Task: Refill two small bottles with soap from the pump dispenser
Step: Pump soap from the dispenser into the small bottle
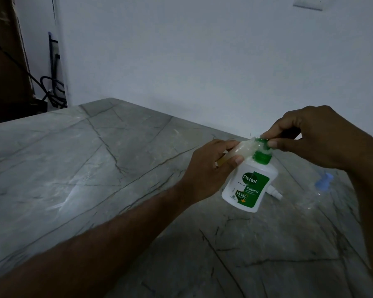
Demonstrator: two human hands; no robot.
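A white Dettol pump dispenser (250,186) with a green label and green pump stands tilted on the grey marble table (95,168). My right hand (310,136) presses its fingers on the green pump head (265,143). My left hand (211,168) holds a small clear bottle (243,148) on its side, mouth against the pump nozzle; yellowish liquid shows inside near my fingers. A second clear bottle with a blue cap (323,181) stands at the right, partly behind my right forearm.
A small white spray cap (275,192) lies on the table just behind the dispenser. A white wall runs along the table's far edge. Dark cables and a brown panel (7,61) sit beyond the left corner.
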